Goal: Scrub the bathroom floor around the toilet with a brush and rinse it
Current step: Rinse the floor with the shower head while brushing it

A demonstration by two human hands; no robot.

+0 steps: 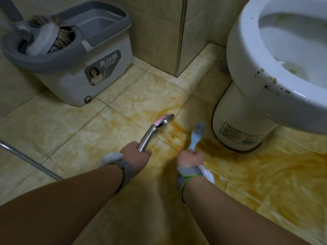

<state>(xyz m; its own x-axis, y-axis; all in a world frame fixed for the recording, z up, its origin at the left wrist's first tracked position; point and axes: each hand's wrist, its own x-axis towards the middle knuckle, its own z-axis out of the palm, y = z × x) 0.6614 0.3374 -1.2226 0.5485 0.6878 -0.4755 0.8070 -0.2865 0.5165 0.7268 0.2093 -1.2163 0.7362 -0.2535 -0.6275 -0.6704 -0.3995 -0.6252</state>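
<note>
My left hand (137, 156) grips the chrome handle of a shower head (160, 123), whose pink-faced head points down at the beige tiled floor (70, 131). My right hand (191, 159) grips the light blue handle of a scrub brush (197, 133), blurred, with its head low over the tiles beside the toilet's base. Orange-brown stains (177, 133) spread over the tiles between the two tools and to the right. The white toilet (247, 71) stands at the right, its rim speckled with dark spots.
A grey mop bucket (85, 71) with a mop head in it stands at the back left against the wall. A metal hose or pole (30, 160) crosses the floor at the left. A tiled wall corner (180, 41) juts out between bucket and toilet.
</note>
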